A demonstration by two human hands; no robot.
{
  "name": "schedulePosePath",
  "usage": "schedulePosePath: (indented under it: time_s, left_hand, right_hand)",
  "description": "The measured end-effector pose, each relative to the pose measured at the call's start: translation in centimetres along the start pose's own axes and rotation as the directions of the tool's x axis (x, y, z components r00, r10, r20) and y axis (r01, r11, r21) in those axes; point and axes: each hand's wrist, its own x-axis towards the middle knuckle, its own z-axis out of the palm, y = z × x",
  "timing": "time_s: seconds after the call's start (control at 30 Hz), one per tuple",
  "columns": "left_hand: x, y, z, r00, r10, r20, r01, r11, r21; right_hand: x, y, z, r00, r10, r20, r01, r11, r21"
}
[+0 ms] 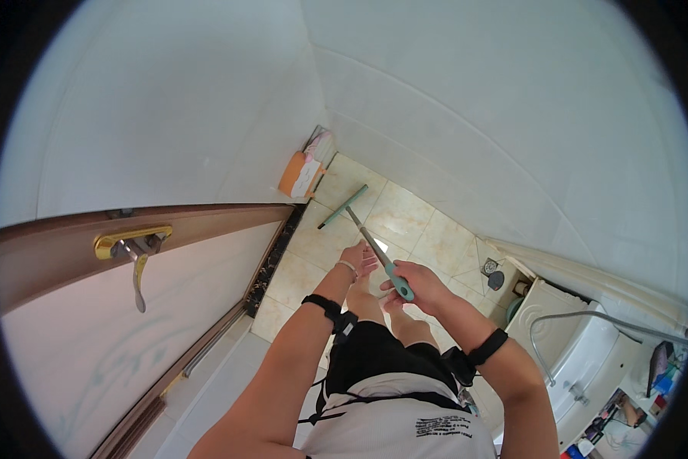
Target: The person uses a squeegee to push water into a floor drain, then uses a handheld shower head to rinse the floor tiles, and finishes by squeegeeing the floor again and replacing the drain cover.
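Observation:
A floor squeegee with a pale green blade head [344,206] rests on the tiled floor ahead of my feet. Its metal pole [372,242] slants back toward me and ends in a green grip [400,282]. My right hand [421,285] is closed around that grip. Just left of the pole is my left hand [361,259], fingers apart and close to the shaft; whether they touch it is unclear. The pole passes uncovered beside these fingers. A bracelet [348,268] circles my left wrist.
An orange box [298,174] is by the wall corner. At left stands a framed door with a metal handle [139,269]. A floor drain [489,266] lies right of my legs, before a white washbasin [586,350] with a grey hose [596,314]. Assorted items crowd the lower right.

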Motion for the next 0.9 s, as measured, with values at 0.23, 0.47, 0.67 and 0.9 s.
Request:
schedulePosePath:
  time_s: [0.23,0.47,0.67,0.9]
  left_hand:
    - [7.7,2.4,0.7,1.000,-0.022,-0.010,0.019,0.967,-0.254]
    - [10.6,6.2,0.5,0.999,0.006,-0.049,-0.012,0.992,-0.126]
    - [12.8,10.8,0.4,0.994,0.056,-0.097,-0.084,0.948,-0.307]
    - [16.1,10.7,2.9,0.984,0.029,-0.178,-0.093,0.928,-0.360]
  right_hand:
    - [2.0,-1.6,0.4,0.951,-0.302,-0.062,0.306,0.951,0.054]
    - [7.1,-3.3,1.1,0.563,-0.825,0.045,0.369,0.203,-0.907]
    - [11.8,-7.0,1.0,0.519,-0.852,0.066,0.506,0.244,-0.828]
    - [12.5,-9.2,-1.6,0.448,-0.893,0.047,0.577,0.249,-0.778]
